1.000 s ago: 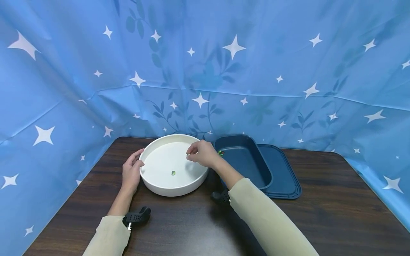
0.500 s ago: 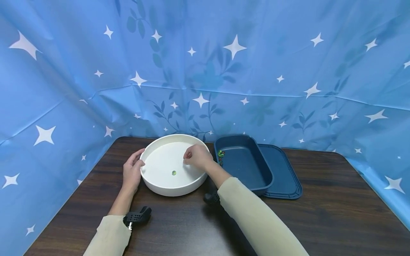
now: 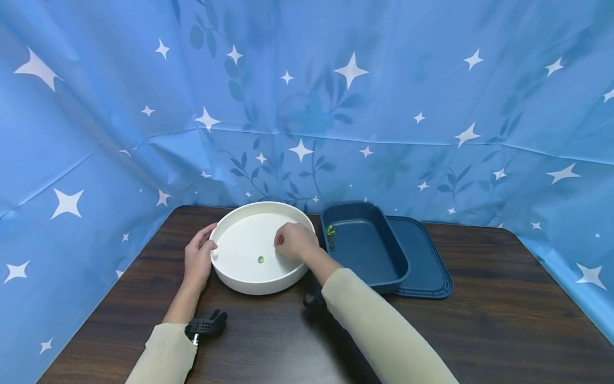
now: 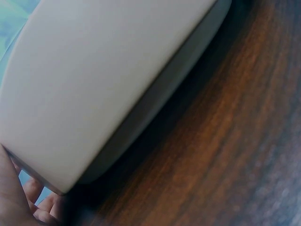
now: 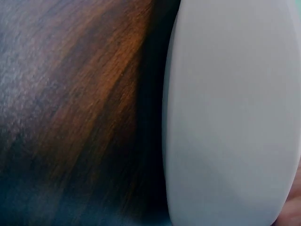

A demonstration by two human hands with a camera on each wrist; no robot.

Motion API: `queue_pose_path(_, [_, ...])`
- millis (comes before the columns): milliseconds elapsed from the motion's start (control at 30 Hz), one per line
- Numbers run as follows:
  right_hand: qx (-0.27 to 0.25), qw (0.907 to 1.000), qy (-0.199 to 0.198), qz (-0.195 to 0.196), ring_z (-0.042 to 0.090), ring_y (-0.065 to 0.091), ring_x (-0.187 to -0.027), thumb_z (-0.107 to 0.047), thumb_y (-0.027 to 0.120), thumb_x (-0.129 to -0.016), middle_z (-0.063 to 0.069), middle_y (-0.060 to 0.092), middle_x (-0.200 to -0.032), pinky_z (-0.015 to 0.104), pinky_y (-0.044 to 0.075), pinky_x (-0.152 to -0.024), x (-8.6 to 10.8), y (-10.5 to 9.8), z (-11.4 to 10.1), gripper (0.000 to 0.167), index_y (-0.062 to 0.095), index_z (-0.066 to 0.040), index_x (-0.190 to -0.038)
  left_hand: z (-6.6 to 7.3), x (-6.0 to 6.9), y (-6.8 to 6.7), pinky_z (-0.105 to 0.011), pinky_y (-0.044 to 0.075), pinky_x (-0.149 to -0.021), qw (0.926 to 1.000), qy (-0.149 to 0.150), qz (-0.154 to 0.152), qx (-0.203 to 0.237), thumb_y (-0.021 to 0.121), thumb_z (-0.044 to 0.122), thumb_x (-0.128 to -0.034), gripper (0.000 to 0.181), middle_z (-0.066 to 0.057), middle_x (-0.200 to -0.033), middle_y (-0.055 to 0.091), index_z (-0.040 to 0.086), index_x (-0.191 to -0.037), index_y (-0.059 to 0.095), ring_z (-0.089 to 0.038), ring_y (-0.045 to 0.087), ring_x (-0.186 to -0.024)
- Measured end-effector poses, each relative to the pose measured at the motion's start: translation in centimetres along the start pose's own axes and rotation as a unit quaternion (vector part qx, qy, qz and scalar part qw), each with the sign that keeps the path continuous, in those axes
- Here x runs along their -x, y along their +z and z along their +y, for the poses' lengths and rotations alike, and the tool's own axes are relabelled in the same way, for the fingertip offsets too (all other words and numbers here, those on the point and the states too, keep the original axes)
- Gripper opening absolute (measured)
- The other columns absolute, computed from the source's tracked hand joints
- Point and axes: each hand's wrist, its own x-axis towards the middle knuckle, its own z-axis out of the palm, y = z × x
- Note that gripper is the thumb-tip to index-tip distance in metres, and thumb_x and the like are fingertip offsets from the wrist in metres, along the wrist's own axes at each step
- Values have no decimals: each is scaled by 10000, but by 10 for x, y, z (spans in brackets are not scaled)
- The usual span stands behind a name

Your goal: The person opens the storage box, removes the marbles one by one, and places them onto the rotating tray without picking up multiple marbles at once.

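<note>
1. Nearest are two pale sleeves (image 3: 165,349), with a black wrist camera (image 3: 207,322) at the left cuff and another partly hidden by the right cuff, above the dark wood desk (image 3: 259,341).
2. The round white dish (image 3: 251,288) stands on the desk between the hands; its outer wall fills much of both wrist views.
3. A small green bead (image 3: 260,260) lies on the dish floor, towards the near side. It is apart from both hands: near the right fingers, to their left and closer to the wearer, and well apart from the left fingers.
4. The left hand (image 3: 198,256) grips the dish at its left side, thumb at the rim and fingers around the outside.
5. The right hand (image 3: 295,241) is over the right part of the dish, fingers bent and tips drawn together, low near the floor. I cannot tell whether they pinch anything.
6. To the right, a blue box (image 3: 366,253) holds small green and red pieces (image 3: 331,230) along its left wall.
7. The box overlaps a flat blue tray (image 3: 424,261), which shows beyond its right side.
8. Farthest hangs a blue curtain (image 3: 307,106) with white stars and leaf sprays.
</note>
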Motion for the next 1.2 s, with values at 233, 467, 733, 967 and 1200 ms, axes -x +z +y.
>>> queue_pose_path(233, [29, 10000, -18, 4, 86, 608, -803, -211, 747, -856, -98, 715, -862, 284, 477, -701, -1, 2, 1, 60, 756, -259, -891, 1, 1, 0, -457, 330, -1207, 10000, 8, -35, -24, 420, 26, -904, 575, -86, -1573, 471, 79, -1467, 521, -243, 394, -1492])
queue_pose_path(467, [-451, 9988, -185, -77, 128, 637, -872, -176, 756, -872, -13, 740, -937, 297, 520, -770, 2, -5, 3, 109, 766, -168, -981, 1, 2, 1, -456, 333, -1202, 10000, 14, -52, -39, 420, 26, -906, 573, -83, -1573, 472, 84, -1466, 524, -243, 394, -1492])
queue_pose_path(733, [-716, 9942, -796, 65, 198, 679, -967, -142, 748, -883, 65, 766, -999, 325, 549, -847, 10, -36, 9, 196, 764, -61, -1061, 2, 1, 0, -444, 343, -1191, 10000, 52, -13, -71, 417, 17, -900, 578, -70, -1566, 483, 89, -1461, 531, -224, 409, -1484])
queue_pose_path(967, [-1038, 9919, -664, 314, 203, 660, -922, -161, 729, -902, 75, 752, -1005, 307, 560, -755, 22, -66, 30, 216, 756, -57, -1090, 2, 0, -1, -447, 336, -1200, 10000, 24, -34, -56, 416, 20, -902, 580, -65, -1573, 475, 94, -1467, 527, -222, 400, -1490])
queue_pose_path(1200, [-1204, 9912, -344, 437, 206, 647, -851, -186, 722, -913, 79, 743, -1017, 304, 552, -687, 29, -79, 60, 207, 757, -76, -1084, 2, 0, -1, -445, 330, -1209, 9999, -13, -9, -101, 414, 24, -898, 589, -61, -1577, 472, 96, -1472, 522, -220, 394, -1494])
